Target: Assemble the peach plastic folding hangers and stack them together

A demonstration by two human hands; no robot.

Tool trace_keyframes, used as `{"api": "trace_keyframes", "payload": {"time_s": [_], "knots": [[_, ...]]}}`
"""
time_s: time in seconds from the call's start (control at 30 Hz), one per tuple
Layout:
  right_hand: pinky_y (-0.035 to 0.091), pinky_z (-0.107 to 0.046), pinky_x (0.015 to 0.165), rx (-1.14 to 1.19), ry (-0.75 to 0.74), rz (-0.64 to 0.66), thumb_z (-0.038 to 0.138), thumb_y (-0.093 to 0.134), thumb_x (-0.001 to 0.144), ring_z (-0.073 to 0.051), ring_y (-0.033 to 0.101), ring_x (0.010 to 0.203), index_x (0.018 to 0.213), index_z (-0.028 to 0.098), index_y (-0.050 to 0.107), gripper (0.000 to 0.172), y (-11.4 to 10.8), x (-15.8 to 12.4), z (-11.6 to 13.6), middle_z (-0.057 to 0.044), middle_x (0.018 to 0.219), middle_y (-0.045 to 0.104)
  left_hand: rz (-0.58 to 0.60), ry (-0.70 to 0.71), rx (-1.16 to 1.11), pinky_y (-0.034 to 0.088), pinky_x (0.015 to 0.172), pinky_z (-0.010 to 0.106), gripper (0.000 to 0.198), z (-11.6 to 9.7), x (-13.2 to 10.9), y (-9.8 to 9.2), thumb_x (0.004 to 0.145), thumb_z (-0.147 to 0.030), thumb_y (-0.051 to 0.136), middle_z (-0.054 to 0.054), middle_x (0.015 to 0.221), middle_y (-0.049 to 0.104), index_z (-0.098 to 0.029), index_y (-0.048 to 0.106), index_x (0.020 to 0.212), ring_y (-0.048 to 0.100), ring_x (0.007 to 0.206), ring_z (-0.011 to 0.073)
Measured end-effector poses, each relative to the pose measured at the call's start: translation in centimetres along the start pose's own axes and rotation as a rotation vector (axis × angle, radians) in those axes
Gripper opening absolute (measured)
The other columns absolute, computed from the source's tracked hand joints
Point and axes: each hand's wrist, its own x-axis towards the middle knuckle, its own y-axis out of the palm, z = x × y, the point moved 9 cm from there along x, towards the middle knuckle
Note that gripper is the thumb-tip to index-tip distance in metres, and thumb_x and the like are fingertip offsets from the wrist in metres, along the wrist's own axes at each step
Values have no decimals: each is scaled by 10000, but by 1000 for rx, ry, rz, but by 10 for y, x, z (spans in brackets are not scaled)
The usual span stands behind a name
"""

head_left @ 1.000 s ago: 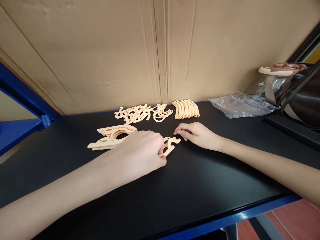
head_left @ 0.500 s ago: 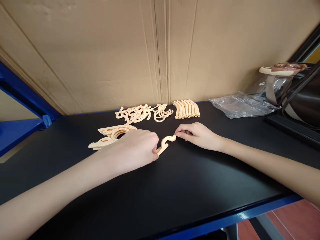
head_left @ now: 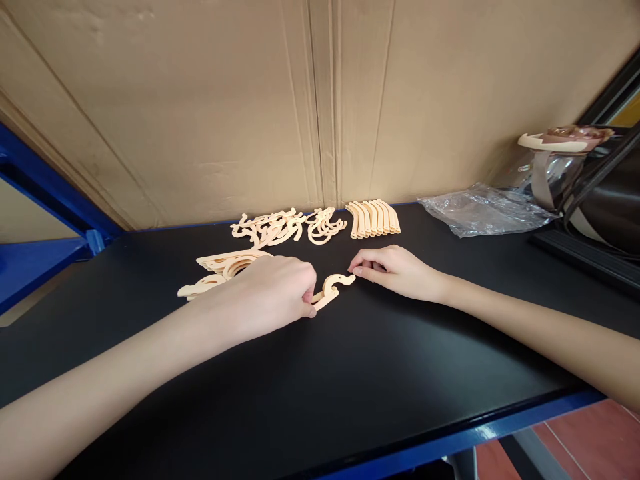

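Observation:
My left hand [head_left: 273, 293] is closed, pinching the near end of a pale curved wooden piece [head_left: 331, 289] that lies on the black table [head_left: 350, 373]. My right hand [head_left: 395, 270] rests on the table with fingers curled, its fingertips touching the far end of the same piece. Behind my left hand lies a stack of flat arched wooden pieces [head_left: 225, 267], partly hidden by the hand.
Near the cardboard wall [head_left: 320, 100] lie scrolled wooden cut-outs [head_left: 270, 228], looped pieces [head_left: 325, 225] and a row of curved strips [head_left: 373, 217]. A crumpled clear plastic bag [head_left: 483, 210] lies at the right, beside dark equipment [head_left: 600, 193]. A blue frame [head_left: 45, 200] stands left.
The curved piece went from tilted with its broad face showing to lying lower between my hands. My left hand shifted slightly left; my right hand stayed at the piece's far end.

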Motion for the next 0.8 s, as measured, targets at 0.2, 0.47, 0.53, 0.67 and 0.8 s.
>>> {"api": "trace_keyframes", "payload": {"time_s": [0.2,0.47,0.53,0.67,0.8], "knots": [[377,-224,617,8,4,3,347,513,928,-97,530,621,967,218,666,204,0,-1,0,33,705,615,-27,14,6,289,535,280,154,3,2,1,773,-317,593,-20,606,597,-235,613,644,523,582,161],[342,-223,577,7,2,15,471,574,882,-85,468,570,958,229,664,269,2,0,-1,53,658,560,-90,56,9,272,515,281,150,7,4,0,792,-375,576,-25,593,577,-253,595,707,500,569,162],[332,-224,563,9,2,22,511,587,862,-83,455,556,960,230,664,308,2,-1,0,57,647,548,-81,34,-2,275,509,277,152,8,4,0,790,-390,581,-25,606,581,-255,588,719,512,576,164],[324,-222,547,12,-12,33,602,612,806,-80,437,537,970,236,665,404,2,-1,2,66,622,521,-87,14,-23,284,515,277,174,9,4,-1,813,-436,568,-19,653,596,-266,601,796,531,595,170],[327,-220,550,7,-21,31,615,588,818,-78,434,537,970,242,665,410,2,-1,3,66,626,517,-78,11,-21,298,524,275,214,8,5,-3,830,-449,551,-18,691,611,-251,590,759,546,618,168]]}}
